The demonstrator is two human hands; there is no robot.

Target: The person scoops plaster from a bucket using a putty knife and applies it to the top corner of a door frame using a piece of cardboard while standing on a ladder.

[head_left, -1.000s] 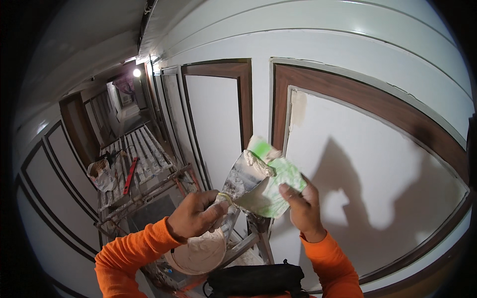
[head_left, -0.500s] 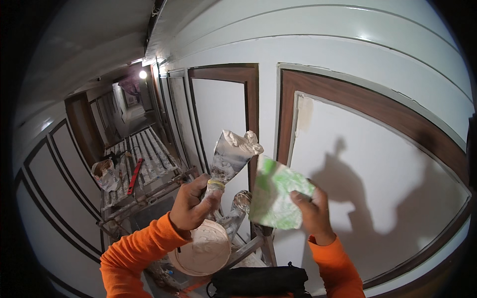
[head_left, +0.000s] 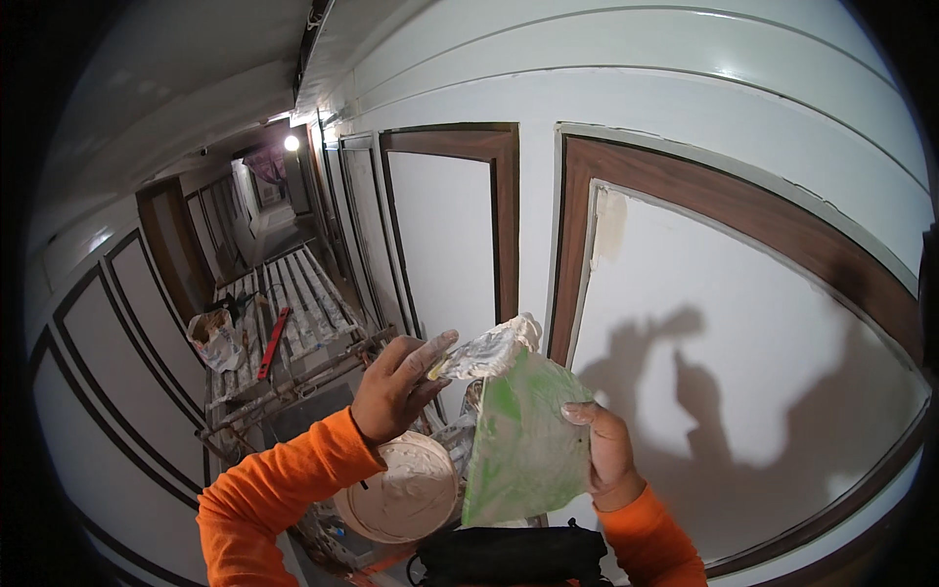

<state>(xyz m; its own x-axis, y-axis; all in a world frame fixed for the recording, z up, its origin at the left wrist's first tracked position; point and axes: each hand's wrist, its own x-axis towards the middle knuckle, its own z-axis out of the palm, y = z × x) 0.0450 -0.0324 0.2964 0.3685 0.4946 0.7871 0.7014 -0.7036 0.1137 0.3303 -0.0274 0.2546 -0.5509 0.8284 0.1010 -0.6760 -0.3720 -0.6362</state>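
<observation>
My left hand [head_left: 396,386] grips a putty knife [head_left: 479,354], its blade loaded with cream-coloured putty [head_left: 526,333]. That blade is tilted and meets the upper edge of a green plastic spreader [head_left: 528,440], which is smeared with pale residue. Thumb in front, my right hand [head_left: 608,452] holds the spreader by its right side. Below my left forearm stands a round tub [head_left: 401,489] of the same putty. The knife's handle is mostly hidden by my left fingers.
To the right is a white wall panel [head_left: 724,382] in a brown wooden frame [head_left: 675,168]. A slatted platform [head_left: 303,284] along the corridor bears a red spirit level [head_left: 274,342] and a stained bag [head_left: 215,338]. A black pouch [head_left: 509,556] sits at the bottom.
The putty knife has come down and turned flatter, its putty-covered end now against the spreader's top edge. My right hand has tilted the spreader, showing more of its green face.
</observation>
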